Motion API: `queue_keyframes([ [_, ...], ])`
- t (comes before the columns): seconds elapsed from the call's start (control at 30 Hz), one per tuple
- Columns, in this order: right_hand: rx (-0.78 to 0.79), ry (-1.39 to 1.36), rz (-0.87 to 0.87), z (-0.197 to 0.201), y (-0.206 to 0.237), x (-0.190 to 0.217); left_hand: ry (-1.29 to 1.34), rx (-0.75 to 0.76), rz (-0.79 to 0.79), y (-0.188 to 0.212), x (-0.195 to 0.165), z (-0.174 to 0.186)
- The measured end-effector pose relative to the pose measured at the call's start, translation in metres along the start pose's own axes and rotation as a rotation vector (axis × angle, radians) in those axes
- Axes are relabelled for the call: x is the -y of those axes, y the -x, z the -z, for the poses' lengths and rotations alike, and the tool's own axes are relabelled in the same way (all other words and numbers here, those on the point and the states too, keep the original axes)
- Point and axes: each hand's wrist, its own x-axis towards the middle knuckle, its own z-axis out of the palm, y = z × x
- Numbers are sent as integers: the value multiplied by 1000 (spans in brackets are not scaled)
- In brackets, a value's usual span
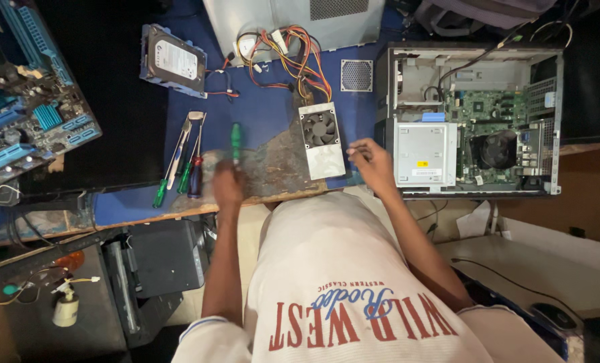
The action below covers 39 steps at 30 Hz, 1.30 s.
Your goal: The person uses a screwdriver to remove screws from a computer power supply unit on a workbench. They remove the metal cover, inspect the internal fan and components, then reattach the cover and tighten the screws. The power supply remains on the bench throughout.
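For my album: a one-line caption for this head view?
Left hand grips a green-handled screwdriver; right hand rests beside the open computer case.

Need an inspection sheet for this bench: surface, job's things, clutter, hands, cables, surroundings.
Surface: blue-covered table, worn patch at the front edge.
Job's things: green-handled screwdriver in the left hand; silver power supply with fan facing up, by the right hand.
Clutter: hard drive, spare screwdrivers and pliers, loose fan grille.
Hands: left hand gripping the screwdriver; right hand resting between power supply and open computer case, grip unclear.
Cables: coloured wire bundle running from the power supply.
Surroundings: motherboard at left, printer below the table.
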Motion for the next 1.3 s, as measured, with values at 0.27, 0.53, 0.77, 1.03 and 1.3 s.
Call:
queue_keyframes([
  [0.27, 164, 148, 271, -30, 13, 88, 544, 254, -479, 18, -123, 13],
  [0.53, 199, 452, 367, -26, 22, 120, 697, 443, -523, 22, -149, 18],
  [0.77, 243, 416, 357, -31, 25, 118, 702, 374, -540, 17, -147, 8],
  [1.03, 226, 471, 452, -30, 27, 126, 714, 396, -522, 16, -153, 14],
  [1.3, 245, 528, 512, -32, 34, 136, 647, 324, -598, 20, -154, 22],
])
